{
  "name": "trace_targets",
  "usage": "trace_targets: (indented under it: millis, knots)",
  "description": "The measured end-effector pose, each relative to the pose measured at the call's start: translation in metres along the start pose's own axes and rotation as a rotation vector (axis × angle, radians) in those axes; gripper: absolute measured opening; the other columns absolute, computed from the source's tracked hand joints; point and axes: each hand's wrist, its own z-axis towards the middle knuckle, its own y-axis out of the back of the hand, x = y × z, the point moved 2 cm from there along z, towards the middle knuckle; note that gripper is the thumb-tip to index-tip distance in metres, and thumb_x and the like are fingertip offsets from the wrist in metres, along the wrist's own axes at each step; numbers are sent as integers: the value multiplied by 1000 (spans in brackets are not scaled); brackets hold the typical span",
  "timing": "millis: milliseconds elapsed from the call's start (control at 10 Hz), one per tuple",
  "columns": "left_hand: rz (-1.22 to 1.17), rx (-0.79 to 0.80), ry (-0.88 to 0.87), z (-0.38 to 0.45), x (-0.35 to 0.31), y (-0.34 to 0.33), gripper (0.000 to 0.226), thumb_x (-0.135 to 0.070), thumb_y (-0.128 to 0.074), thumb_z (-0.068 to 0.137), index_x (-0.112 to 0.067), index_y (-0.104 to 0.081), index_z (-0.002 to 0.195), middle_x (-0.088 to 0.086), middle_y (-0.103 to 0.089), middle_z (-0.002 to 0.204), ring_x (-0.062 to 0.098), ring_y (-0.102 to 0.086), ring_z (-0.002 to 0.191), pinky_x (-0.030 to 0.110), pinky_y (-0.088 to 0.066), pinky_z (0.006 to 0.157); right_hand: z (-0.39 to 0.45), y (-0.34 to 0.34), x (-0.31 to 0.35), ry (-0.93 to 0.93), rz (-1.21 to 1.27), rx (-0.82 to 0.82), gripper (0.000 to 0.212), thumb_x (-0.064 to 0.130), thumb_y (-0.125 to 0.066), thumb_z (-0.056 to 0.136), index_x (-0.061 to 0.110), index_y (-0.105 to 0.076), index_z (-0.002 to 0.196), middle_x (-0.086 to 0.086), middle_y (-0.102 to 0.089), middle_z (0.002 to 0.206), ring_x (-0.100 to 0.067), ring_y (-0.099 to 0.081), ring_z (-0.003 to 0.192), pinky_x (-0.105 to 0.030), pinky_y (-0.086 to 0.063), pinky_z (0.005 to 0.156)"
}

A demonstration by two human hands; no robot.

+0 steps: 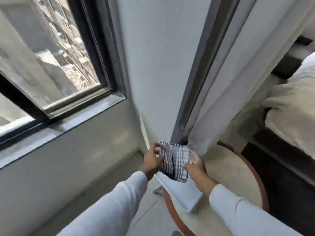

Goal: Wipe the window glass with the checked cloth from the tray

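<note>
Dark-framed window glass (51, 53) waits at far left, untouched. Left hand (152, 160) and right hand (196, 166) each pinch a side edge of the soft grey-checked cotton cloth (175, 160), held above the pale tray's (184, 193) far edge. Light and limp, it should bunch easily into one palm.

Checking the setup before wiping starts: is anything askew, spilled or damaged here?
Nothing stands out. Both hands, left hand and right hand, hold the checked cloth above the pale tray; the window glass shows no cracks.

Your attire: long sleeves, both arms.
Your left sleeve (109, 206) and right sleeve (242, 212) are plain pale grey-blue, ending at the wrists.
</note>
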Motion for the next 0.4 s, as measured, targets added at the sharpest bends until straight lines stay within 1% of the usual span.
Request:
trace_targets:
  millis: [100,200,300,400]
  knots:
    - [221,46,-32,42,63,-48,50,9,-51,95,-18,-85,119,8,-74,119,24,-69,106,28,-54,93,61,12,-71,-33,-65,-46,76,-19,-59,91,21,-55,157,-14,-68,150,-35,-65,136,-58,-55,117]
    - [371,88,2,72,110,-77,57,12,-48,89,-13,-86,122,11,-71,136,29,-68,127,33,-53,115,100,12,-118,-54,-157,-32,76,-17,-60,94,20,-52,160,-12,-67,151,-33,-65,136,-52,-54,120]
    - [572,191,-34,95,151,-98,53,-4,-53,99,-19,-72,146,7,-62,159,33,-53,150,41,-41,129,126,4,-152,-72,-261,-2,71,-9,-63,100,20,-48,163,-12,-63,157,-34,-60,143,-46,-49,124]
    - [864,203,-192,103,178,-103,62,-28,-55,107,-28,-46,168,2,-30,182,32,-20,171,47,-18,139,132,-12,-162,-18,-502,-65,58,9,-58,107,26,-51,163,-10,-58,164,-37,-56,148,-46,-48,123]
